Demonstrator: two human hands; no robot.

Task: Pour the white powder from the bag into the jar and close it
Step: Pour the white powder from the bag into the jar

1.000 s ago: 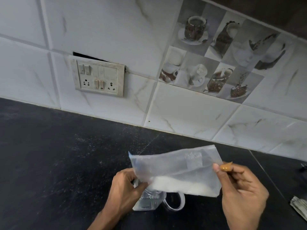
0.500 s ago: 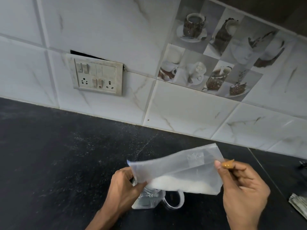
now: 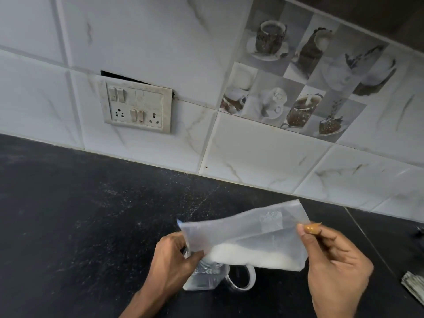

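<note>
Black speckled counter (image 3: 80,214), marble-look tiles behind.
Both hands pinched the translucent bag (image 3: 247,235), lying lengthwise left-right, mouth dipped left over the clear jar (image 3: 204,276): left hand (image 3: 172,260), right hand (image 3: 337,265).

My left hand (image 3: 171,258) and my right hand (image 3: 337,269) appear in the lower centre and lower right of the frame. Both are bare: no glove, ring or watch shows. My left forearm (image 3: 140,304), at the bottom edge, carries no sleeve. My right thumbnail (image 3: 310,229) bears orange-tan polish. My right wrist lies outside the frame.
</note>
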